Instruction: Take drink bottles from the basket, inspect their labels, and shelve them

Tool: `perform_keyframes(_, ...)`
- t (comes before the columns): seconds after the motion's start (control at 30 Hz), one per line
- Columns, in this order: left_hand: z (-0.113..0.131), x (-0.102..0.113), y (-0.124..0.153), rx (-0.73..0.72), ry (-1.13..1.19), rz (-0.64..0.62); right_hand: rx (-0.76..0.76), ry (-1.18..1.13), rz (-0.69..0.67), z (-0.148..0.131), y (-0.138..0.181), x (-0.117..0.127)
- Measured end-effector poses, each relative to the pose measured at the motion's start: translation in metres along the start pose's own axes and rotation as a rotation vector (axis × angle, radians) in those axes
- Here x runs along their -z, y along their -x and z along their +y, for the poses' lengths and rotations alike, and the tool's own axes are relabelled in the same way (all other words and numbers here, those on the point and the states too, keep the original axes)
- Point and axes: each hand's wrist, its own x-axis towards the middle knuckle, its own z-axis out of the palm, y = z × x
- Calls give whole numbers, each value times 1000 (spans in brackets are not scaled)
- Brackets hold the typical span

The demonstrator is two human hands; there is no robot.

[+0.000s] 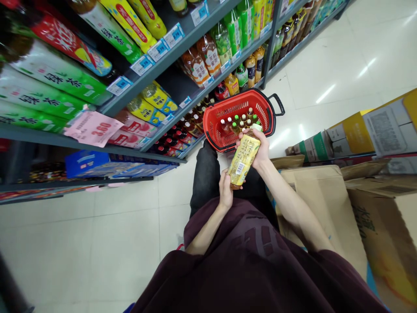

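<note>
Head view: a yellow-labelled bottle [243, 161] is held at a slant above the lap, its base end grasped by the fingers of the left hand [225, 190] and its capped end by those of the right hand [263, 150]. Just beyond the knees, a red basket [213, 126] is seen with several capped bottles [241, 124] standing inside. Drinks are ranged on grey shelves [195, 32] to the left, and cardboard boxes [317, 200] are stacked to the right.

Blue boxes [93, 163] below a pink price sign [93, 127], brown cardboard cartons [314, 191] on the right
</note>
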Motion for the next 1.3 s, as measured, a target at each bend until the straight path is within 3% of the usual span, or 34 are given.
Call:
perform_keyframes(0.17,4,4,-2,-306,-355,117,27,26,77,2,0,-2)
perform_keyframes(0.43,12,-1,0,-774,-797,138,34,11,115,3,-3,0)
perform_keyframes(0.87,10,5,-3,-826,-830,103,45,31,154,4,-3,-1)
perform_keyframes(1.13,15,7,-1,-745,-813,204,-5,-6,135,2,-3,-1)
perform_keyframes(1.3,18,9,1,-669,-735,206,-60,-27,77,0,-2,1)
